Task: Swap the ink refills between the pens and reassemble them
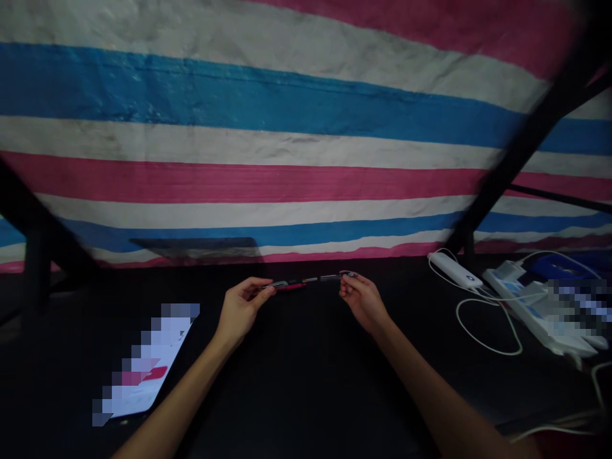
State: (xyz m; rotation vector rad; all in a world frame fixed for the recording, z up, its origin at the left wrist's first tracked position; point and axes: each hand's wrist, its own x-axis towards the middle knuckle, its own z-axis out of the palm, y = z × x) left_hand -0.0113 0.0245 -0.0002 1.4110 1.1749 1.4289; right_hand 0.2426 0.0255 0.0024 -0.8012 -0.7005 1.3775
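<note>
Above the black tabletop, my left hand (242, 306) is closed, pinching a slim red, black and grey tool (291, 285) between thumb and fingers. A thin pale tip on that tool points right. My right hand (362, 301) is also closed, gripping one end of a thin grey strip (329, 277). The strip points left, nearly in line with the tool's tip, and a small gap shows between them. Dim light and small size leave the exact kind of both pieces unclear.
A lit screen (146, 376), partly pixelated, lies at left. On the right are a white power bank-like device (454, 269), a white power strip (519, 299) and loose white cables (488, 351). Dark slanted frame bars (514, 150) stand before a striped sheet (287, 182).
</note>
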